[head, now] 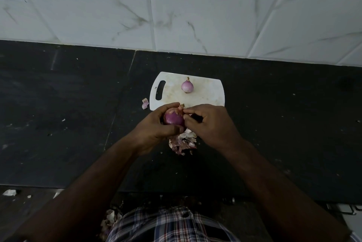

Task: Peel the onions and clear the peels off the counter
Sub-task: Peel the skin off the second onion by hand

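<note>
Gripping red onion [174, 119]: left hand [156, 128] cups it, right hand [207, 124] pinches skin near tip.

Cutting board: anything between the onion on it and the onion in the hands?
Head view: only bare cutting board lies between the onion on the board and the held onion.

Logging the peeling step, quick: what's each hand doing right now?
Left hand: grips the onion.
Right hand: pinches the onion's skin near its top.
</note>
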Motion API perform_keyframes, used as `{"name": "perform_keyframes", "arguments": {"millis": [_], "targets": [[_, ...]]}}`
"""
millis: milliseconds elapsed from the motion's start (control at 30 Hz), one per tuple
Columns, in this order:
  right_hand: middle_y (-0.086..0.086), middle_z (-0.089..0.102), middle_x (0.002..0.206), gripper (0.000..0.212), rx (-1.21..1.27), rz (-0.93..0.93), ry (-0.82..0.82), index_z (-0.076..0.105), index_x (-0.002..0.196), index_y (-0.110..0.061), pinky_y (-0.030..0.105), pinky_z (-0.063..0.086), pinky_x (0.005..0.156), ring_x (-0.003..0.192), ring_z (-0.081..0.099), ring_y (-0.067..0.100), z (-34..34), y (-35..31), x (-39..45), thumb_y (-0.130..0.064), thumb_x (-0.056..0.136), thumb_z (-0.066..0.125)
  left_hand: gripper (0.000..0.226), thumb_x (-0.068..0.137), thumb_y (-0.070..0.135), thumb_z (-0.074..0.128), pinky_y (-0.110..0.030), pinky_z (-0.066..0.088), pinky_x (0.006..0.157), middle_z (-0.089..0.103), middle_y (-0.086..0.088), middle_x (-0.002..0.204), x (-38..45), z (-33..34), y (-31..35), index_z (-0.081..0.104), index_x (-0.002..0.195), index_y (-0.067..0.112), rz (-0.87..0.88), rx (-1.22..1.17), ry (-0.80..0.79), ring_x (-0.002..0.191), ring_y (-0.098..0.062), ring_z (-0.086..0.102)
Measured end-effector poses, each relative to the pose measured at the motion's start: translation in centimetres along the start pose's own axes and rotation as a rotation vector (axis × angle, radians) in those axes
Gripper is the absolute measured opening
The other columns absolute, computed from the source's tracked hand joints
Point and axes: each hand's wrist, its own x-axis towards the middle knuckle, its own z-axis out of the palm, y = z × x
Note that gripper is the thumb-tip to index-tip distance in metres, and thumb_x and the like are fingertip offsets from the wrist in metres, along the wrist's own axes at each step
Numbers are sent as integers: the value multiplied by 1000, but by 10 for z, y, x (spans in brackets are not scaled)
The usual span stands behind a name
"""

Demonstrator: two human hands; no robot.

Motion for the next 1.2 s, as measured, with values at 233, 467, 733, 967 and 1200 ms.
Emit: {"name": "perform_keyframes", "arguments": {"millis": [233, 467, 733, 967, 1200], "targets": [[3, 77, 91, 19, 20, 12, 32, 78, 100, -12, 35, 56, 77, 84, 70, 12, 0, -2, 0, -21, 89, 66, 85, 61, 5, 87, -41, 56, 97, 60, -12, 133, 2, 1, 1, 55, 138, 19, 26, 117, 21, 117, -27, 66], [-6, 76, 88, 15, 86, 73, 57, 78, 98, -16, 34, 57, 77, 82, 69, 5, 0, 5, 1, -17, 89, 67, 86, 59, 14, 90, -43, 56, 98, 61, -10, 132, 2, 4, 1, 55, 137, 24, 28, 167, 50, 117, -26, 66], [-5, 72, 84, 9, 73, 90, 37, 77, 88, -17, 35, 54, 76, 82, 65, 8, 0, 3, 1, -18, 88, 68, 79, 75, 0, 85, -36, 60, 92, 61, -3, 128, 1, 12, 7, 50, 141, 24, 61, 316, 115, 108, -19, 70], [-2, 55, 79, 13, -83, 106, -36, 56, 77, -13, 33, 43, 65, 73, 50, 12, 8, 12, 4, -17, 88, 62, 75, 76, 2, 85, -33, 60, 88, 65, -2, 122, -3, 14, 7, 52, 139, 24, 76, 405, 103, 103, -15, 71], [-12, 70, 76, 10, 205, 265, 35, 72, 90, -20, 20, 54, 67, 71, 67, 1, 3, 10, 2, -29, 88, 70, 77, 75, 5, 86, -24, 60, 82, 64, 2, 120, -1, 13, 3, 50, 140, 25, 116, 471, 142, 98, -9, 71]]}}
